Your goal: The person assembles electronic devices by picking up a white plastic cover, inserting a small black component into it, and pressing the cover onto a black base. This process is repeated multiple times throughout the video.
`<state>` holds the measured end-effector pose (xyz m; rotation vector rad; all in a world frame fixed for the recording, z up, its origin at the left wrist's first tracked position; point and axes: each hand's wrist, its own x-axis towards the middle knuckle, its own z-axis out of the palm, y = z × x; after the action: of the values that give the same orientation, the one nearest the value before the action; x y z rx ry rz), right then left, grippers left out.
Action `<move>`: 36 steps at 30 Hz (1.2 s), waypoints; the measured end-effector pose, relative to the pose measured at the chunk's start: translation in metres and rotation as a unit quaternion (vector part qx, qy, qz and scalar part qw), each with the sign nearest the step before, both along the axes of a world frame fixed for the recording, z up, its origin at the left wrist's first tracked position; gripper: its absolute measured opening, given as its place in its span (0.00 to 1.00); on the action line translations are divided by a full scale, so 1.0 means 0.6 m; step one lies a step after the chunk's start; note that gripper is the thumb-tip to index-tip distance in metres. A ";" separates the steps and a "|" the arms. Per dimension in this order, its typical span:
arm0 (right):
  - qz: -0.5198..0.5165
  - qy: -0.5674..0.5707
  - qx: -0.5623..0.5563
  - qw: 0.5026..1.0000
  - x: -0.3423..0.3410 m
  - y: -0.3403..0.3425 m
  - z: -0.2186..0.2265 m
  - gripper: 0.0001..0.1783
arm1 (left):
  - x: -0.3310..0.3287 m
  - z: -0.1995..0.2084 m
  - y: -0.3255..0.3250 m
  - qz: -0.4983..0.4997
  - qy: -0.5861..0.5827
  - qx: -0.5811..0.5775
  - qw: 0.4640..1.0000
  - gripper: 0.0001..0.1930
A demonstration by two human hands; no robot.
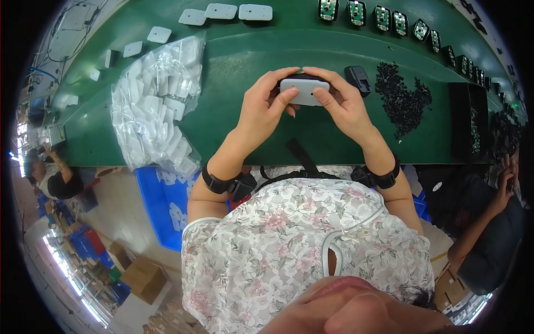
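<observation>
A white housing (304,91) is gripped by both hands' fingers, left hand (266,106) and right hand (344,103), near the surface's (311,50) front edge; even thumb pressure seems advisable.

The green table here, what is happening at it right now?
A person at the green table holds a small white rectangular cover over a black part, with the left hand and the right hand gripping its two ends. A clear bag of white covers lies to the left. A black housing and a pile of small black parts lie to the right.
</observation>
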<state>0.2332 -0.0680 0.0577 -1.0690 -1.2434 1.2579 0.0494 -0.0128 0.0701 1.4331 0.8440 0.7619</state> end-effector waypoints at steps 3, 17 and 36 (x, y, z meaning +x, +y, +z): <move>-0.025 -0.115 0.030 0.993 0.000 0.006 -0.006 0.21 | -0.002 -0.039 0.006 0.014 0.003 0.100 0.995 0.16; 0.004 -0.285 0.139 0.948 -0.009 -0.002 -0.045 0.26 | -0.065 -0.087 -0.034 -0.018 0.222 0.385 0.896 0.48; -0.053 -0.565 0.313 0.761 -0.011 0.015 -0.041 0.10 | -0.047 -0.103 -0.055 0.035 0.225 0.360 0.905 0.33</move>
<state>0.2265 -0.0589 0.0328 -1.3534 -2.2243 -0.1140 0.0215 -0.0460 0.0082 2.3124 1.0188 0.8563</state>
